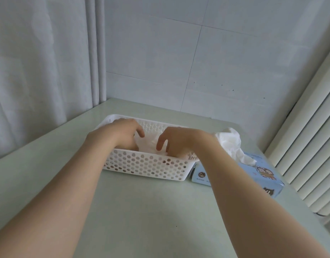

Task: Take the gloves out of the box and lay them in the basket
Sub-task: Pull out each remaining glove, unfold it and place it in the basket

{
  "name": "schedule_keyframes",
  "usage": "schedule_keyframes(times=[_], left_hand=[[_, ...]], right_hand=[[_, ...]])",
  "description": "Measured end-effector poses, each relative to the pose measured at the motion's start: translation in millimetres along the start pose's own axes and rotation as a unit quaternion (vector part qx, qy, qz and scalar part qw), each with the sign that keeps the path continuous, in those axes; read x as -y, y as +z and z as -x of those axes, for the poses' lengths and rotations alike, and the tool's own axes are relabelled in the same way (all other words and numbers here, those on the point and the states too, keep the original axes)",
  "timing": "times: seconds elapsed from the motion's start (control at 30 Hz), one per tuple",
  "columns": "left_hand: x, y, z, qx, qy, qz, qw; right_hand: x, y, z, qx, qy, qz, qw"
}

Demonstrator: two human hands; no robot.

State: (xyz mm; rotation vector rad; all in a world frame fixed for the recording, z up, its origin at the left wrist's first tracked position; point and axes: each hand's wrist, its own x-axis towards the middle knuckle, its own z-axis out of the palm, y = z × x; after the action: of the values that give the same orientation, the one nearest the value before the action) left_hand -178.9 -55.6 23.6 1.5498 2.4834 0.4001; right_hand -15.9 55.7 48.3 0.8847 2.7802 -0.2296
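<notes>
- I see a white rectangular plastic basket (145, 164) with round holes all over its walls; it stands on the pale green, smooth and slightly glossy worktop (141, 216).
- Inside the basket lies a thin, white, crinkled plastic glove (151, 143), between the two hands.
- The left hand (119, 135) reaches over the near wall into the left part of the basket. Its fingers (141, 134) are bent down onto the glove; I cannot tell if they grasp it or only rest on it.
- The right hand (177, 141) is in the right part of the basket. Its forefinger points down and touches the glove, and the other fingers are hidden behind the wall, so I cannot tell the grip here either.
- Just beside the basket, on its right, lies a light blue box (260, 172) with a cartoon print. A bunch of the same thin white film (231, 144) stands out of its top, soft and wrinkled.
- Behind are a white pleated curtain (39, 71), a wall of large pale tiles (197, 62) and a cream ribbed radiator (309, 136).
</notes>
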Motion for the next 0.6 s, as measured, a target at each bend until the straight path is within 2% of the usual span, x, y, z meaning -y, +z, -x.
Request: schedule_keyframes(times=[0.07,0.17,0.3,0.47,0.53,0.6], left_hand=[[-2,0,-2,-0.072,0.030,0.029,0.997],[-14,3,0,-0.137,0.065,0.057,0.987],[-40,10,12,-0.223,0.103,0.077,0.966],[-81,36,29,-0.325,0.184,0.067,0.925],[-94,51,33,-0.351,0.225,0.042,0.908],[-106,65,32,-0.370,0.247,0.019,0.895]], right_hand=[[-5,-4,6,-0.034,-0.013,-0.028,0.999],[-9,-3,18,-0.179,-0.044,-0.104,0.977],[-12,14,33,-0.371,-0.032,-0.192,0.908],[-47,40,43,-0.562,-0.018,-0.188,0.805],[-62,46,51,-0.624,0.011,-0.174,0.762],[-75,53,60,-0.653,0.064,-0.179,0.733]])
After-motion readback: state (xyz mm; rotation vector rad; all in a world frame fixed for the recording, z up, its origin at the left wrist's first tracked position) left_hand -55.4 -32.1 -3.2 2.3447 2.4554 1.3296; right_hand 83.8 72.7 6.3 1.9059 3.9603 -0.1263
